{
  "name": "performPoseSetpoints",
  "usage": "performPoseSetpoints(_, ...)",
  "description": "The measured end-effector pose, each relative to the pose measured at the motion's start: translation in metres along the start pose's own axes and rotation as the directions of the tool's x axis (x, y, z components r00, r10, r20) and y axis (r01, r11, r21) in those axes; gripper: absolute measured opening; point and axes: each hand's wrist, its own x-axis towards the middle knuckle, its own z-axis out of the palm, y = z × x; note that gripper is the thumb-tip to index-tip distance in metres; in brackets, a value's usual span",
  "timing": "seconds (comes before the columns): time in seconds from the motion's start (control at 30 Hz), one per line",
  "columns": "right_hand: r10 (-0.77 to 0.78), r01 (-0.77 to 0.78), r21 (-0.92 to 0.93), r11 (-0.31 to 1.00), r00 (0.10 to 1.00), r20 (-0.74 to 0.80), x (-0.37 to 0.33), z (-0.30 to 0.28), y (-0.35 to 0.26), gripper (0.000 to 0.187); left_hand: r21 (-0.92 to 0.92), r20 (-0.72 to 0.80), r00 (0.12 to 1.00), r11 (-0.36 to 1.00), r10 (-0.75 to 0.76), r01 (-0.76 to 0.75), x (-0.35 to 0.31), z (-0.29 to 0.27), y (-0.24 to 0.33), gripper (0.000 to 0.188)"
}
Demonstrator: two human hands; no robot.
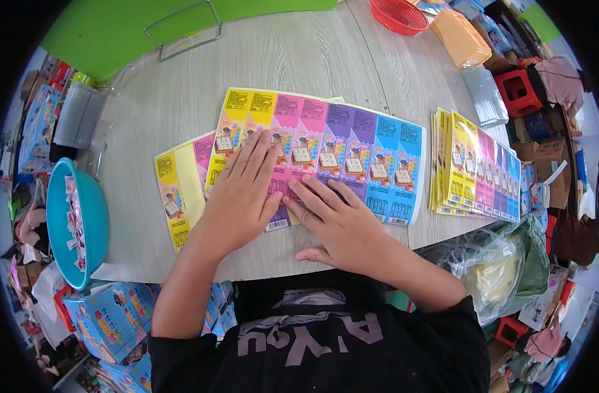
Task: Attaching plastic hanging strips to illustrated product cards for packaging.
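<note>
A wide printed card sheet (352, 154) with yellow, pink, purple and blue panels lies flat on the wooden table (299, 59). My left hand (244, 193) presses palm-down on its yellow and pink panels, fingers spread. My right hand (335, 223) lies flat beside it on the pink and purple lower edge, fingertips almost touching the left thumb. Neither hand grips anything. A second similar sheet (178, 187) sticks out underneath at the left.
A stack of the same coloured sheets (476, 167) sits at the right. A teal bowl (93, 223) with small packets stands at the left edge. A red basket (398, 14) and orange box (460, 36) are at the far side. A plastic bag (496, 262) hangs at right.
</note>
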Motion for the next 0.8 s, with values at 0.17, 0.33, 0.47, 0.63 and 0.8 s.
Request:
performPoseSetpoints(0.17, 0.034, -0.035, 0.028, 0.999, 0.999, 0.015, -0.011, -0.001, 0.002, 0.092, -0.006, 0.012, 1.0, 1.0, -0.005, 0.005, -0.001, 0.0, -0.001, 0.073)
performPoseSetpoints(0.33, 0.107, -0.106, -0.011, 0.994, 0.992, 0.064, -0.037, -0.014, 0.006, 0.093, -0.012, 0.016, 1.0, 1.0, -0.022, 0.022, -0.001, -0.001, 0.0, 0.074)
performPoseSetpoints(0.47, 0.221, -0.215, -0.062, 0.975, 0.97, 0.103, -0.075, -0.02, 0.012, 0.093, -0.017, 0.033, 0.999, 0.999, -0.03, 0.03, -0.002, 0.002, 0.0, 0.074)
performPoseSetpoints(0.63, 0.368, -0.359, -0.097, 0.928, 0.925, 0.095, -0.116, -0.03, 0.009, 0.092, -0.006, 0.035, 0.999, 0.999, -0.032, 0.032, 0.0, -0.003, -0.001, 0.075)
performPoseSetpoints(0.8, 0.429, -0.422, -0.093, 0.902, 0.901, 0.07, -0.139, -0.024, 0.006, 0.088, -0.028, 0.053, 0.999, 1.0, -0.012, 0.014, 0.003, -0.004, 0.001, 0.077)
